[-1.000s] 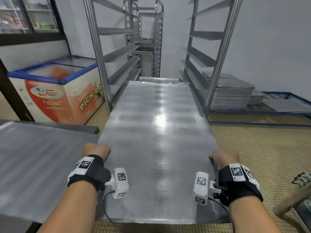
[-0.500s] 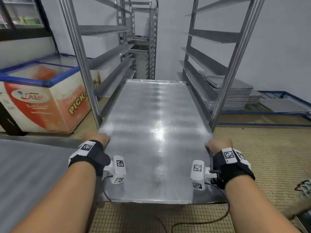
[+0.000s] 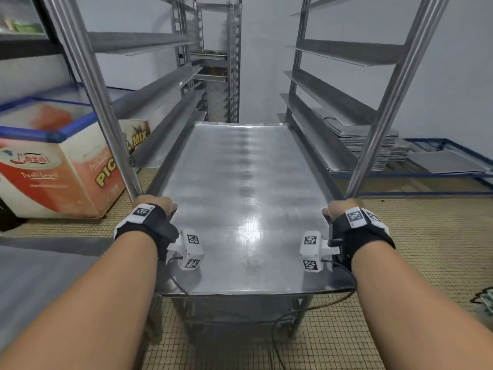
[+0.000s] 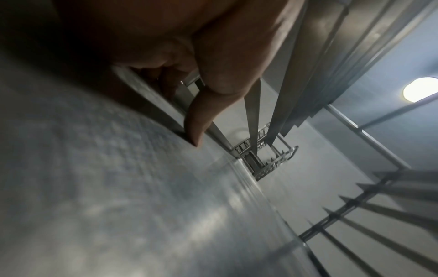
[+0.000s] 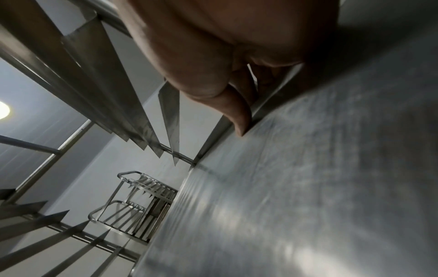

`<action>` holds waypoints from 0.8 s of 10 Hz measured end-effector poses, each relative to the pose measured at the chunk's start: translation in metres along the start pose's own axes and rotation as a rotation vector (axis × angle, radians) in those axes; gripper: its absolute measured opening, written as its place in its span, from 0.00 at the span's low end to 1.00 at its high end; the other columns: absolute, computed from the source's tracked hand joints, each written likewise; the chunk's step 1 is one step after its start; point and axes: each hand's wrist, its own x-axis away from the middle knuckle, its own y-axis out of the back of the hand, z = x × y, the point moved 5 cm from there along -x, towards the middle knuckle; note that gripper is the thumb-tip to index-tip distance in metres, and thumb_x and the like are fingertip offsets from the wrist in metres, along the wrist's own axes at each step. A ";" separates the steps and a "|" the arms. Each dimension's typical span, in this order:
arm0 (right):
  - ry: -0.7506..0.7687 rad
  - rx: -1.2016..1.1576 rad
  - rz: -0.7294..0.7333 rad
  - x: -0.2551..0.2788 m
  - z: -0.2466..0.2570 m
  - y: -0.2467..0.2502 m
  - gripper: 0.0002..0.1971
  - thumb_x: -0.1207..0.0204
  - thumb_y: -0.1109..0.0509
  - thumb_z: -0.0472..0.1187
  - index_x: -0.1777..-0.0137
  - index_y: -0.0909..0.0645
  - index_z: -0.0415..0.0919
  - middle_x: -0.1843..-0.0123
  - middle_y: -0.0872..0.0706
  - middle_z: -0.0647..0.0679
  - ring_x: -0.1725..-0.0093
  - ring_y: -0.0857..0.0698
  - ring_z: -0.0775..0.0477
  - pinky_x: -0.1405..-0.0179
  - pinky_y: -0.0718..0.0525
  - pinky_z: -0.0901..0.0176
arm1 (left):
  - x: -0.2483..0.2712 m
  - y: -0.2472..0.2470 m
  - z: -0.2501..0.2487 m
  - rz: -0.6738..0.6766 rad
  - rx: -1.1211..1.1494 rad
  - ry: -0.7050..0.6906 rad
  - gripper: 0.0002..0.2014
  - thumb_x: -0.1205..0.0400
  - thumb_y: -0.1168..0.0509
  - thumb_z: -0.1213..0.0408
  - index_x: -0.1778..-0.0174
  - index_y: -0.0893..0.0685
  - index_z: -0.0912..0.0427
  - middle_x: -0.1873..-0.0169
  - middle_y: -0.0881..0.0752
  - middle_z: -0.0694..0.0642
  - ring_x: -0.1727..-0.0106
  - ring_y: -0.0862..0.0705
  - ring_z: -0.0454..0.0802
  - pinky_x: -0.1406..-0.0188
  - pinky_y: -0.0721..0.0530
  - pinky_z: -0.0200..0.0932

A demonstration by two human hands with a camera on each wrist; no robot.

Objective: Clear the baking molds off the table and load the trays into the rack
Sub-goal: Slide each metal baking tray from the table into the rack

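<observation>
A long steel tray [image 3: 240, 198] lies flat between the side rails of the metal rack [image 3: 112, 124], most of its length inside. My left hand [image 3: 157, 205] grips the tray's left edge and my right hand [image 3: 337, 209] grips its right edge, both beside the rack's front posts. In the left wrist view the thumb [image 4: 213, 105] lies on top of the tray [image 4: 118, 206] with the fingers curled under its rim. The right wrist view shows the same hold, thumb [image 5: 229, 105] on the tray [image 5: 308, 187]. No baking molds are in view.
A chest freezer [image 3: 53, 166] with a blue-rimmed glass lid stands left of the rack. A stack of trays [image 3: 373, 145] sits on a low blue frame at the right. A second rack [image 3: 216, 62] stands behind. A steel table edge [image 3: 40, 276] is at my lower left.
Both hands have pushed the tray forward from beside the table into the rack. Its far end now reaches the back, and my hands have come up to the front posts.
</observation>
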 end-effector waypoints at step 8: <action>0.745 0.640 0.482 0.138 -0.034 -0.001 0.54 0.46 0.18 0.69 0.20 0.32 0.53 0.18 0.32 0.50 0.20 0.31 0.43 0.24 0.32 0.46 | 0.143 -0.049 0.008 0.159 -0.368 -0.392 0.57 0.43 0.29 0.22 0.21 0.27 0.52 0.25 0.24 0.55 0.26 0.25 0.57 0.27 0.26 0.56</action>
